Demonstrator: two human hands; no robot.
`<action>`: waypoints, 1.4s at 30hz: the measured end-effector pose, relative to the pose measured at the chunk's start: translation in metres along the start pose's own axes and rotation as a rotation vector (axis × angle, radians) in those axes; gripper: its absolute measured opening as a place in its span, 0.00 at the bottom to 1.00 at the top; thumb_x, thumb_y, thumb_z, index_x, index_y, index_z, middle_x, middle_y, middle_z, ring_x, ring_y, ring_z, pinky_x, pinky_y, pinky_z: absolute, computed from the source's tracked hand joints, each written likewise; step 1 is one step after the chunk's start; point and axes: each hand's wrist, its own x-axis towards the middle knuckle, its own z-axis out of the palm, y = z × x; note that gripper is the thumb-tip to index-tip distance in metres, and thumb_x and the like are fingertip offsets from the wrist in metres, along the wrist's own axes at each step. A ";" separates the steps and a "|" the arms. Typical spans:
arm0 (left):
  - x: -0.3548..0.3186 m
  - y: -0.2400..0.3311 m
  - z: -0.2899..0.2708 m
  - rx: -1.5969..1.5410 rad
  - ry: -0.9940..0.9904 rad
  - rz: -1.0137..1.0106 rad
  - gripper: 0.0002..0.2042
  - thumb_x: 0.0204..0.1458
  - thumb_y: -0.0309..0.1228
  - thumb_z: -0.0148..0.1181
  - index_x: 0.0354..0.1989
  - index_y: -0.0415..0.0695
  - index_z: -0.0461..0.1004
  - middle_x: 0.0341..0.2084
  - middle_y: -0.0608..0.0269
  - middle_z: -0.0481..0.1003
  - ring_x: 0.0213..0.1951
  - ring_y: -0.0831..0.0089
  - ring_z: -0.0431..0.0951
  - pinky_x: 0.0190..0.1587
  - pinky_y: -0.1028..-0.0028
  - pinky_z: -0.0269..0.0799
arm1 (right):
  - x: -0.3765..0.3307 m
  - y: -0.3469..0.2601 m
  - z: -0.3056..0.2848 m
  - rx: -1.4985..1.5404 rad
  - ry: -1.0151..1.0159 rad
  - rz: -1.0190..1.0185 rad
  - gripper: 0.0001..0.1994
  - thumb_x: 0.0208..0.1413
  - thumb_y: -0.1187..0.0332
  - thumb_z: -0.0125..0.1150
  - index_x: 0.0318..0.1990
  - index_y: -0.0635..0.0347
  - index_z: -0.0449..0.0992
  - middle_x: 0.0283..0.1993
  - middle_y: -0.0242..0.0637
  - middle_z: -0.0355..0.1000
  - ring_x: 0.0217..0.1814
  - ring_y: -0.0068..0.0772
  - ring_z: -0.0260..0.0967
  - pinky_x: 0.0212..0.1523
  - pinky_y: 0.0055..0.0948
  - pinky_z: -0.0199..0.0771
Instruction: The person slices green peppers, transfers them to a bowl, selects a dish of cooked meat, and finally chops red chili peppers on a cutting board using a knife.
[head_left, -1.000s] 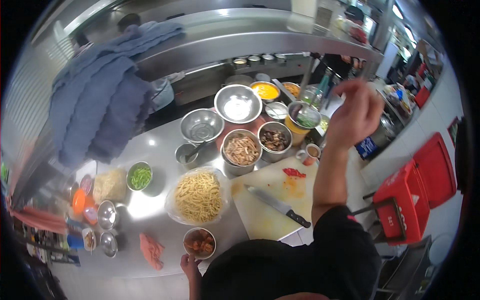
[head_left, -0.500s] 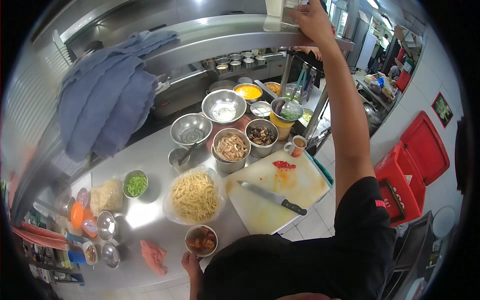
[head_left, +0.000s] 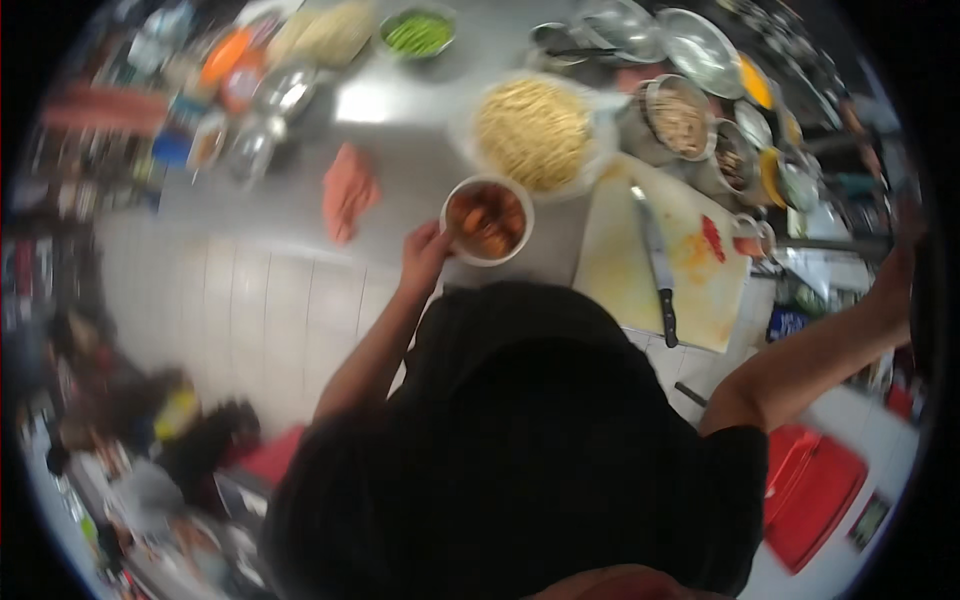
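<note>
My left hand [head_left: 428, 250] has its fingers closed on the near left rim of a white bowl [head_left: 484, 262] at the counter's front edge. Reddish-brown saucy pieces [head_left: 488, 218] lie in the bowl. Just beyond it, pale yellow noodles [head_left: 535, 130] fill a clear plastic bag. To the right a knife [head_left: 655, 260] rests on a stained white cutting board [head_left: 610, 245], beside a small heap of chopped red pieces [head_left: 712, 238]. My right hand [head_left: 905, 240] is stretched out to the far right, blurred at the dark picture rim; its fingers cannot be made out.
A crumpled pink cloth [head_left: 350, 195] lies on the steel counter [head_left: 410, 115]. Farther back stands a bowl of chopped greens [head_left: 418, 35]. Metal containers of sliced food [head_left: 680, 118] and a cup [head_left: 750, 240] sit beyond the board. A red bin [head_left: 815, 495] is at the lower right.
The view has swung down and left, so the counter appears higher. My right hand has come down from the overhead shelf to the far right. The left still holds the bowl.
</note>
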 end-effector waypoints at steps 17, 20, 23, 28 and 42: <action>-0.008 0.000 0.006 -0.071 0.167 -0.012 0.05 0.55 0.24 0.58 0.29 0.36 0.77 0.26 0.65 0.76 0.30 0.75 0.79 0.38 0.69 0.83 | -0.261 -0.163 0.170 0.458 -1.079 0.253 0.19 0.51 0.76 0.65 0.53 0.59 0.78 0.52 0.50 0.77 0.53 0.51 0.76 0.54 0.37 0.76; 0.007 -0.002 -0.008 -0.093 0.167 0.021 0.04 0.54 0.23 0.59 0.30 0.35 0.77 0.25 0.65 0.76 0.30 0.75 0.79 0.37 0.70 0.83 | -0.261 -0.163 0.175 0.429 -1.066 0.294 0.18 0.52 0.81 0.64 0.52 0.66 0.78 0.50 0.49 0.78 0.55 0.44 0.76 0.58 0.34 0.74; -0.001 -0.006 -0.010 -0.095 0.195 -0.010 0.04 0.53 0.23 0.59 0.30 0.35 0.77 0.24 0.65 0.75 0.29 0.76 0.78 0.37 0.70 0.83 | -0.257 -0.162 0.156 0.447 -0.857 0.358 0.18 0.52 0.81 0.65 0.52 0.67 0.77 0.50 0.50 0.78 0.56 0.42 0.76 0.57 0.32 0.74; -0.005 0.007 -0.018 -0.004 0.176 -0.024 0.04 0.53 0.23 0.59 0.28 0.35 0.77 0.24 0.65 0.74 0.30 0.75 0.79 0.38 0.68 0.84 | -0.274 -0.168 0.140 0.408 -1.121 0.358 0.19 0.49 0.81 0.64 0.51 0.64 0.78 0.50 0.49 0.78 0.52 0.47 0.78 0.53 0.35 0.76; 0.006 0.005 -0.039 -0.102 0.123 -0.087 0.07 0.55 0.24 0.59 0.35 0.31 0.79 0.30 0.57 0.78 0.33 0.69 0.82 0.39 0.67 0.84 | -0.288 -0.173 0.159 0.342 -0.853 0.603 0.13 0.53 0.76 0.67 0.47 0.65 0.78 0.46 0.43 0.80 0.49 0.38 0.79 0.50 0.32 0.78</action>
